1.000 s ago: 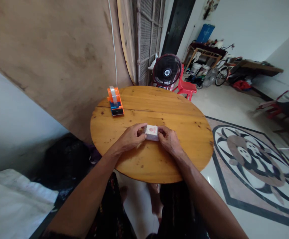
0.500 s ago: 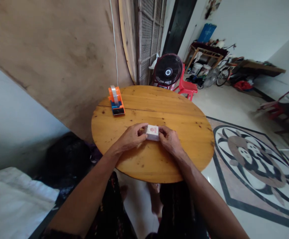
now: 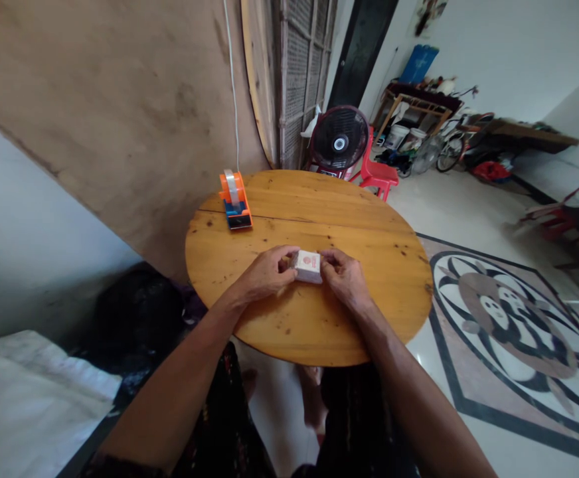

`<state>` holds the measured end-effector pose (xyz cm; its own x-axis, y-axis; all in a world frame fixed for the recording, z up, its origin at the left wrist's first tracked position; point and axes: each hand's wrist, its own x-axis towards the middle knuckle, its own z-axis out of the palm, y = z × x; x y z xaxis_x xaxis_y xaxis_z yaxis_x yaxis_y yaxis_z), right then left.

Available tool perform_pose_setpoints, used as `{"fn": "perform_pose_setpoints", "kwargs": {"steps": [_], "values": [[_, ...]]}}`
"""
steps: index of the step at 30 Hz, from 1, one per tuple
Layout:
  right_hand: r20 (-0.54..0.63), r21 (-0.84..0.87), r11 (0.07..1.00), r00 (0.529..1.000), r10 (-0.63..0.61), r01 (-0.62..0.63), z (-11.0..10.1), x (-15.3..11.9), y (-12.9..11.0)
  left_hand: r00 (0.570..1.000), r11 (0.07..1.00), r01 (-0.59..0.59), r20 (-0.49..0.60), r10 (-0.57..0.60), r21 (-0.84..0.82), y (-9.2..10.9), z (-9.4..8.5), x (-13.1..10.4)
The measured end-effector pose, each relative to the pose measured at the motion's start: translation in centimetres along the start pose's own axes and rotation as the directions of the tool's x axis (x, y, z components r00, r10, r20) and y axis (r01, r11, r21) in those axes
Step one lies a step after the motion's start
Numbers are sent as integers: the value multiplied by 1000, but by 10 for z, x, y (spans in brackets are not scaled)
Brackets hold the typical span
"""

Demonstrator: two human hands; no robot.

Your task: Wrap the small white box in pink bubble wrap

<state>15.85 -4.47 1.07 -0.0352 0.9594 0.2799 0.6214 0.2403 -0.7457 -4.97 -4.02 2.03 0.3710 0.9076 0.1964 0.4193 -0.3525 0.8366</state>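
A small white box [image 3: 308, 265] with reddish print on its top rests on the round wooden table [image 3: 289, 206]. My left hand [image 3: 272, 271] grips its left end between thumb and fingers. On the opposite end, my right hand [image 3: 342, 273] has its thumb and bent fingers against the box's right side. The print is too small to read. Farther back, at the table's left, stands an orange and blue tape dispenser [image 3: 236, 200] holding a roll of clear tape; neither hand touches it.
Beyond the table's far edge are a dark round fan [image 3: 340, 139] and a red plastic chair [image 3: 380, 174]. A brown board [image 3: 120, 99] leans along the left. Black bags [image 3: 137, 309] and a white sack [image 3: 35, 398] lie at lower left.
The view has shifted slightly, moving everything a little to the right in the picture. Both hands remain at the box's ends, with the right fingers marginally looser against it.
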Motion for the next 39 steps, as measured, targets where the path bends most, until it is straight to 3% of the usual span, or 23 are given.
{"fn": "perform_pose_setpoints", "kwargs": {"steps": [6,12,18,24,39], "values": [[-65,135,986,994,-92,100,-5,-2,-10,1000,1000,0,11,0,-14,-1,1,-1],[53,94,970,972,-228,222,-4,1,-7,1000,1000,-14,3,14,22,0,0,-3],[-7,8,955,955,-297,297,-6,1,-11,997,994,-72,-7,73,76,5,1,-4],[-20,-19,944,944,-329,329,-6,0,-12,991,984,-135,-7,136,119,9,2,-5],[-94,52,935,934,-344,350,-9,0,-13,986,978,-165,22,164,124,7,3,-5]]}}
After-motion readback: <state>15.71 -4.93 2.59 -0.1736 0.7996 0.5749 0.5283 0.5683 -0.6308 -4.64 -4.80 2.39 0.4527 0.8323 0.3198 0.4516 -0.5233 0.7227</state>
